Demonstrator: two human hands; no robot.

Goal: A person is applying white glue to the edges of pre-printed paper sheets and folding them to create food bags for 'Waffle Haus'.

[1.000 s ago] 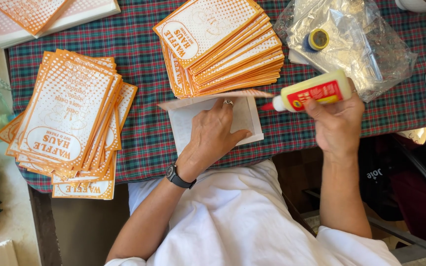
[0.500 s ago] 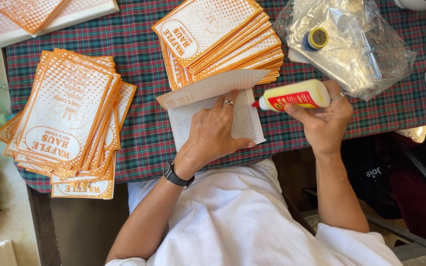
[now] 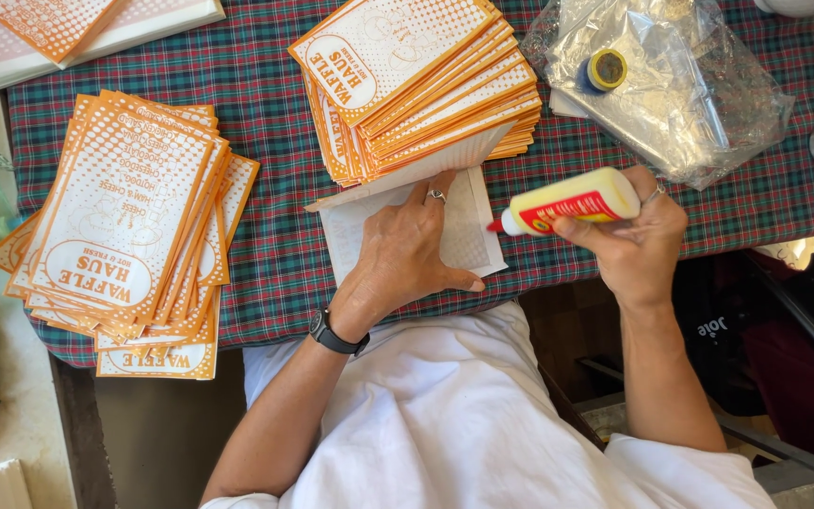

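Observation:
My left hand (image 3: 405,253) presses flat on a white paper bag (image 3: 468,226) lying on the plaid tablecloth (image 3: 270,141), its fingers lifting the bag's flap. My right hand (image 3: 631,247) grips a yellow glue bottle (image 3: 569,200) with a red label and red tip, held sideways with the tip pointing left at the bag's right edge. A stack of orange-and-white printed bags (image 3: 416,80) lies just beyond the white bag. A second stack of the same bags (image 3: 129,217) sits at the left of the table.
A crumpled clear plastic bag (image 3: 680,85) with a yellow-and-blue tape roll (image 3: 605,68) lies at the back right. A white tray (image 3: 96,28) with more printed bags is at the back left. A dark bag (image 3: 784,349) sits below the table's right edge.
My right hand has moved the glue bottle left and down, toward the white bag. My left hand has raised the bag's flap higher.

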